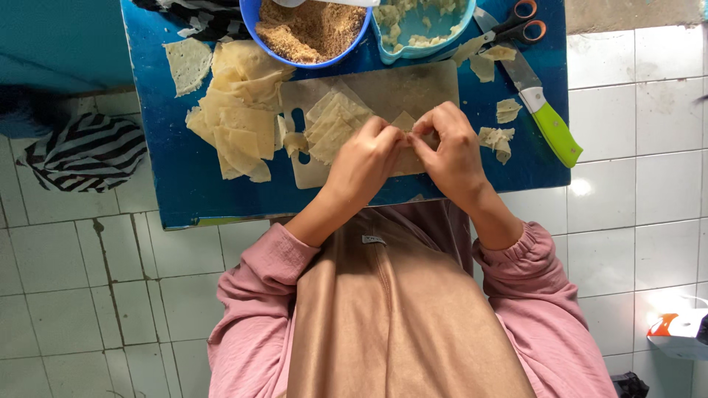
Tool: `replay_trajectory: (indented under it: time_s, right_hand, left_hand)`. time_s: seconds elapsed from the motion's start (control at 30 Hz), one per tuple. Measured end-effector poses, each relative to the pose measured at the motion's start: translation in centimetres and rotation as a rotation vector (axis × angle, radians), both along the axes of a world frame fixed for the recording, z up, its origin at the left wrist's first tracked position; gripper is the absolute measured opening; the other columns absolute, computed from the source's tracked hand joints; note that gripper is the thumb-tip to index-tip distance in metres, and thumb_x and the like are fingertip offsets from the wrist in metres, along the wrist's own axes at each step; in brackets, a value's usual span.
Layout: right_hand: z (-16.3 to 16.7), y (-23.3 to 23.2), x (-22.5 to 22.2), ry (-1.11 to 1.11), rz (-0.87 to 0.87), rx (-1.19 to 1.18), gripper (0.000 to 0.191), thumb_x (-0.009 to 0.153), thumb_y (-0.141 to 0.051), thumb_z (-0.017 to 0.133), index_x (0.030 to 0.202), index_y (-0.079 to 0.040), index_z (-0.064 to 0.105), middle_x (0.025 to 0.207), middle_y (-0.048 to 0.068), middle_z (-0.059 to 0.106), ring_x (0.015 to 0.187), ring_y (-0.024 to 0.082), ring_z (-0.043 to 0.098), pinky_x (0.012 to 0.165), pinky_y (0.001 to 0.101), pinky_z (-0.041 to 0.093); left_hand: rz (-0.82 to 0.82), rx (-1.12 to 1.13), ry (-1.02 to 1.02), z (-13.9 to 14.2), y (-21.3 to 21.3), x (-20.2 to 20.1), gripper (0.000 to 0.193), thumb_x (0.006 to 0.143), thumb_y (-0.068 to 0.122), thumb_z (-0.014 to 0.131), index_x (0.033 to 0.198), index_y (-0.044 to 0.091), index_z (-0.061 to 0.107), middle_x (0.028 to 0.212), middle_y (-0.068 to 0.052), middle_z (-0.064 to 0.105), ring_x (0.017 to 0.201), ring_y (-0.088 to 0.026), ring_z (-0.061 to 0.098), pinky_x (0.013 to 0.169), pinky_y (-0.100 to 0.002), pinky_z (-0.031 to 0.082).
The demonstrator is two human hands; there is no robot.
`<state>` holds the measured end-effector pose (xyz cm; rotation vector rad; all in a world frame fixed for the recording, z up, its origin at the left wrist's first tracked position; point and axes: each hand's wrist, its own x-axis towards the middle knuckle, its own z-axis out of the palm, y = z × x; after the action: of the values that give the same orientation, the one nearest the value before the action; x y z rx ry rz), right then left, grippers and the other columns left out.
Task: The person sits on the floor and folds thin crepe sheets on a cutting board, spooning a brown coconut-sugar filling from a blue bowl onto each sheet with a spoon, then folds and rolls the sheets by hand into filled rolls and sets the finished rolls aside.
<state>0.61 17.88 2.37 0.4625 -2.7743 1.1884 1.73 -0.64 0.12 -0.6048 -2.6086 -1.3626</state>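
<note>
We looked straight down from the person's head at a small blue table [169, 184] standing on a white tiled floor [641, 221], with pink sleeves and a tan apron filling the lower frame. Both hands met over a pale cutting board [413, 85] near the table's front edge. The left hand [361, 166] and the right hand [451, 155] were drawn together, fingertips nearly touching, pinched on one small wrapper piece [404, 121] of thin cream dough, whose upper corner showed just above the fingers; the rest was hidden under them, so we could not tell how far it was folded. Just left of the hands lay a neat stack of cut squares [328, 125] on the board, and farther left a loose heap of larger dough sheets [240, 110]. Behind the board sat a blue bowl [254, 18] of brown crumbly filling and a light blue dish [435, 48] holding pale finished pieces. To the right lay a green-handled knife [549, 121], scissors [516, 26] with orange loops, and a few dough scraps [495, 138]. We judged that the fold would go best with the piece kept low over the board, both thumbs pressing the edges evenly so the thin dough sealed without tearing, and with a light grip, since such sheets crack or stretch easily.
</note>
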Motion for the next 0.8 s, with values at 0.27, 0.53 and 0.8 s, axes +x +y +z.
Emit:
replay_trajectory:
  time_s: [0.27,0.53,0.8]
  right_hand:
    - [1.5,0.6,0.4,0.244,0.244,0.234,0.016,0.088,-0.003,0.076,0.103,-0.001,0.07,0.101,0.012,0.066,0.095,0.033,0.063,0.082,0.0435,0.045]
    - [0.8,0.5,-0.3,0.135,0.165,0.151,0.008,0.093,-0.002,0.073,0.1,-0.002,0.07,0.099,0.012,0.064,0.097,0.034,0.063,0.084,0.0434,0.047]
    - [1.4,0.2,-2.5,-0.204,0.108,-0.008,0.009,0.088,-0.003,0.068,0.096,-0.001,0.064,0.094,0.014,0.062,0.088,0.032,0.065,0.076,0.0403,0.051]
  left_hand:
    - [0.0,-0.125,0.122,0.4,-0.6,-0.5,0.007,0.092,0.012,0.069,0.094,0.008,0.063,0.1,-0.01,0.058,0.093,-0.03,0.065,0.076,-0.041,0.054]
    - [-0.04,-0.075,0.069,0.2,-1.1,-1.4,0.009,0.094,0.016,0.069,0.095,0.007,0.066,0.098,-0.013,0.061,0.096,-0.035,0.063,0.079,-0.045,0.054]
    - [-0.065,-0.213,-0.148,0.0,-0.4,-4.5,0.014,0.087,0.016,0.07,0.09,0.004,0.063,0.089,-0.016,0.066,0.088,-0.04,0.066,0.074,-0.051,0.053]
